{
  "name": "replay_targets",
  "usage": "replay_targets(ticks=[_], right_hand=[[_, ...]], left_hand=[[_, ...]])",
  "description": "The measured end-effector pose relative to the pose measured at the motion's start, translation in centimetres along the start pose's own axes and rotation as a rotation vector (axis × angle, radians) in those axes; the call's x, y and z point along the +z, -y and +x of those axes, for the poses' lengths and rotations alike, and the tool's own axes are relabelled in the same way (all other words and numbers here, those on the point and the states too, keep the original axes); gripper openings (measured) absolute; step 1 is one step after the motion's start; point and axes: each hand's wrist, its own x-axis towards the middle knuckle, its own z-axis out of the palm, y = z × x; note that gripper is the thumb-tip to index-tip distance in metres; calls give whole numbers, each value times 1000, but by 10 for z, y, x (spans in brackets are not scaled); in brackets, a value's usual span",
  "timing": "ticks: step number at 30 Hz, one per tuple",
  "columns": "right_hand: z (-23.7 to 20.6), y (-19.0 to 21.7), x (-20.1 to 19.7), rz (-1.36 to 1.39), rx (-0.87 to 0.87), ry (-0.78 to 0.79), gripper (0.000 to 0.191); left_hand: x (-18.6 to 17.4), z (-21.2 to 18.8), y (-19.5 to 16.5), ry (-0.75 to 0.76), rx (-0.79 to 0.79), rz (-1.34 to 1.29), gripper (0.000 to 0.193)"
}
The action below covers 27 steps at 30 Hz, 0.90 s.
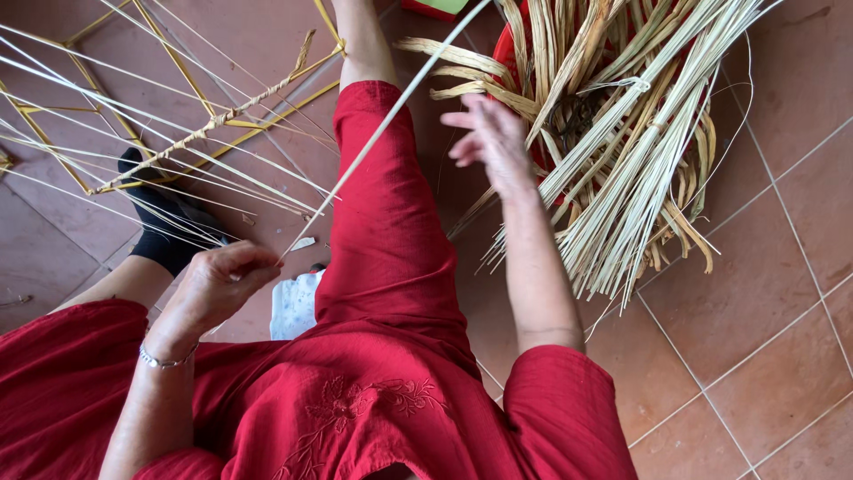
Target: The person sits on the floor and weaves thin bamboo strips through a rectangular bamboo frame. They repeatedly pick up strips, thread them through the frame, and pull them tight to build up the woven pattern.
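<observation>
So the left hand (222,284) is pinching the lower end of one long pale reed strand (382,124), fingers closed tight on it; the strand's running up diagonally across the red trouser leg (382,222); the right hand (489,142) is spread open, holding nothing, hovering just beside the big bundle of reeds (622,133) lying on the tiled floor (764,293); a half-woven reed frame (178,133) is sitting to the left, near a black-socked foot (164,227).
</observation>
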Motion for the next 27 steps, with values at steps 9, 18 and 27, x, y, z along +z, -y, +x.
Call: replay_targets(ticks=[9, 18, 27], right_hand=[[21, 5, 76, 334, -99, 66, 32], [-6, 22, 124, 257, -131, 171, 15], [11, 39, 77, 663, -109, 122, 36]], left_hand=[[5, -26, 37, 86, -250, 263, 17], [30, 14, 5, -239, 159, 169, 35], [-2, 7, 9, -274, 185, 229, 16]])
